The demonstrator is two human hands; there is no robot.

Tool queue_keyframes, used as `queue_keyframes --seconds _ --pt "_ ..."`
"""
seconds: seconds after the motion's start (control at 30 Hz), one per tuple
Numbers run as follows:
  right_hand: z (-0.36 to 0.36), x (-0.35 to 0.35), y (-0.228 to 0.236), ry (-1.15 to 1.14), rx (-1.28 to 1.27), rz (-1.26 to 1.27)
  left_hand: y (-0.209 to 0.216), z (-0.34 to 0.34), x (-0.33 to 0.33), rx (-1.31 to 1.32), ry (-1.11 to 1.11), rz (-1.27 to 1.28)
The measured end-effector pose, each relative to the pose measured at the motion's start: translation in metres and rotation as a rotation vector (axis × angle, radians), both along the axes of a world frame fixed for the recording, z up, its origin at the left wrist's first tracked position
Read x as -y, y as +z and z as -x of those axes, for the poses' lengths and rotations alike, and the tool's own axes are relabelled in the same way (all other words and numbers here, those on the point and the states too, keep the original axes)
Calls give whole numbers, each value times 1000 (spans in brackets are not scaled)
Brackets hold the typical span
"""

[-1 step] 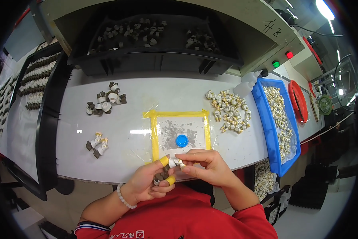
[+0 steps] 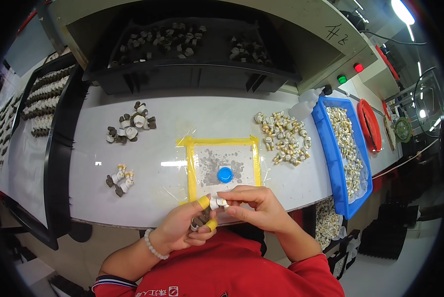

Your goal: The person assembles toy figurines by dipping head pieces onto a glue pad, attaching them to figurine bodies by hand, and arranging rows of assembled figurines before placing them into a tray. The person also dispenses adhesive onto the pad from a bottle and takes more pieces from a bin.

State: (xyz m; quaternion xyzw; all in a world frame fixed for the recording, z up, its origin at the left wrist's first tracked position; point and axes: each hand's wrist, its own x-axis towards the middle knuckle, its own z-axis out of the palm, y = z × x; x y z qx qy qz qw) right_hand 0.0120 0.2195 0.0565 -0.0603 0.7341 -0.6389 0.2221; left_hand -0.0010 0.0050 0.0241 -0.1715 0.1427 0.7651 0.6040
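Observation:
My left hand (image 2: 180,220), with yellow covers on its fingertips, is closed round small dark-and-white figurine parts (image 2: 202,218) above the table's front edge. One part's white end (image 2: 215,203) points right from its thumb and fingers. My right hand (image 2: 261,208) pinches a small white-and-yellow piece (image 2: 224,203) against that end; fingers hide most of the joint. Just beyond both hands stands a blue round cap (image 2: 225,174) on a grey-stained sheet (image 2: 209,180) framed by yellow tape. At the left lie joined figurines (image 2: 124,186), dark at one end and yellow-tipped at the other.
Loose dark-and-white parts (image 2: 131,132) lie at the back left, white-and-yellow pieces (image 2: 286,136) at the right. A blue tray (image 2: 332,163) of similar pieces flanks them, beside a white bottle (image 2: 306,105). Black trays stand at left (image 2: 58,173) and back (image 2: 182,79).

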Motion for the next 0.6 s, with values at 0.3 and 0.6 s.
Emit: queue_keyframes --seconds 0.3,0.6 --pt "-10 -1 -13 -24 -418 -76 4 -11 -7 -581 62 189" --pt "-6 -3 -9 62 -515 -92 11 -13 5 -756 -29 418"
